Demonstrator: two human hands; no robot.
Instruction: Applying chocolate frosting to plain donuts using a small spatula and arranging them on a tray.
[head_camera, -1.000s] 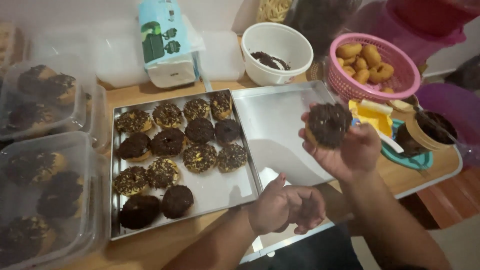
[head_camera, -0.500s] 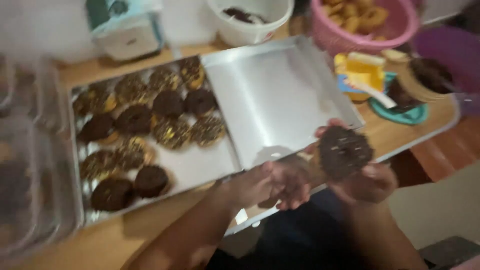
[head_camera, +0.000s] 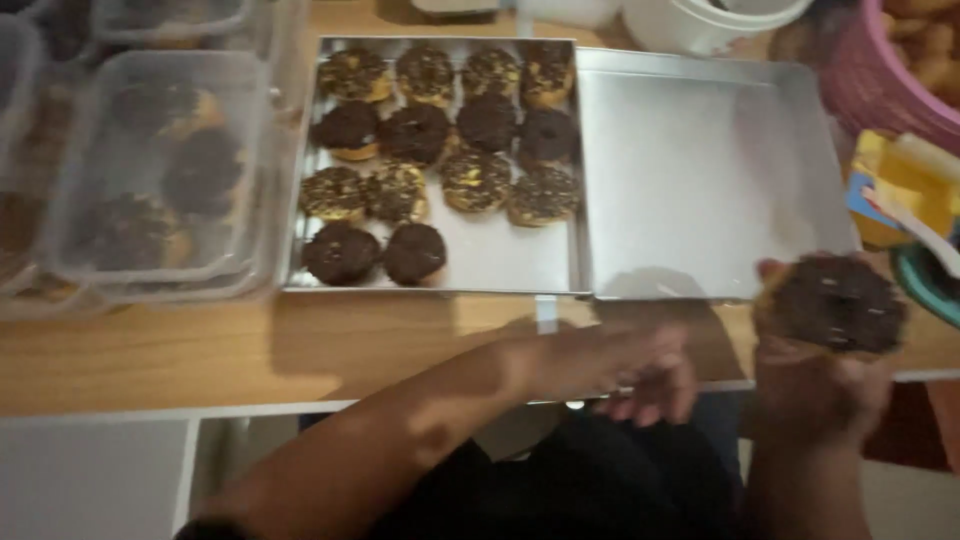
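— What do we have in our right hand (head_camera: 825, 395)?

— A round chocolate-glazed doughnut with pale sprinkles (head_camera: 838, 302), cupped on curled fingers at the near right corner of the bare square metal tray (head_camera: 700, 170).

— And our left hand (head_camera: 640, 370)?

— Blurred, low at the wooden table edge (head_camera: 150, 350); fingers loosely curled, holding nothing we can make out. The metal tray of dark and crumb-topped doughnuts (head_camera: 500, 265) lies further left.

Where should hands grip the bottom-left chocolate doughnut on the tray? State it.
Grip the bottom-left chocolate doughnut by its plain sides, low down, coming from the near tray edge. Its top is coated, and a neighbouring doughnut sits close on its right.
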